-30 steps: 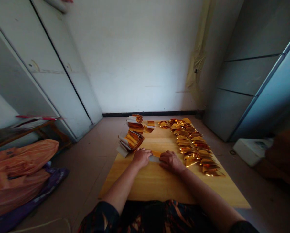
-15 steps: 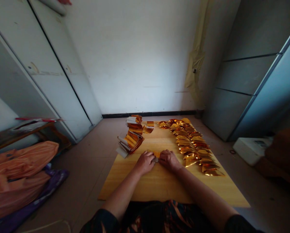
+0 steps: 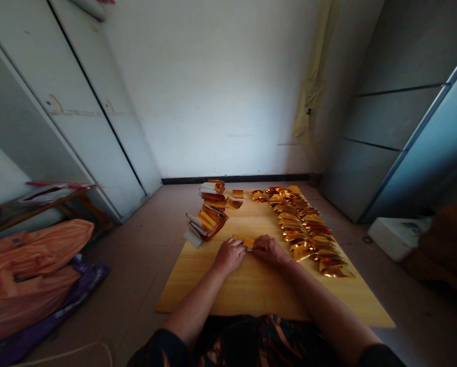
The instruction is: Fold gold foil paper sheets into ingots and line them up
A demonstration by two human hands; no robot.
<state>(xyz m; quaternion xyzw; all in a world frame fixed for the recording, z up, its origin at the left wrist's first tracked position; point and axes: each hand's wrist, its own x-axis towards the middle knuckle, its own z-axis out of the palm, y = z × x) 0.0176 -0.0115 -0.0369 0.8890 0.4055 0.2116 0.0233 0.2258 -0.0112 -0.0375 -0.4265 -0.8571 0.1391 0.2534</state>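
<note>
A sheet of gold foil paper [image 3: 248, 242] lies on the wooden board [image 3: 259, 290] between my two hands, a pale strip showing along its near edge. My left hand [image 3: 231, 254] is at the sheet's left end, fingers curled onto it. From the other side my right hand [image 3: 269, 250] grips the right end, its fingers bent and pressed together. Past my left hand sit stacks of gold paper sheets [image 3: 209, 220] with pale backs. Rows of folded gold paper pieces [image 3: 304, 224] line the board's right side.
A wall [image 3: 220, 102] stands behind the board. White cabinets [image 3: 94, 102] are at left, with an orange plastic bag [image 3: 41, 250] on the floor below. To the right are a grey fridge-like cabinet [image 3: 384, 117] and a white box [image 3: 392, 237].
My hands have shifted slightly on the paper, the right one a little to the right. More of the gold face shows between them, and less of the pale side. The view has tilted slightly.
</note>
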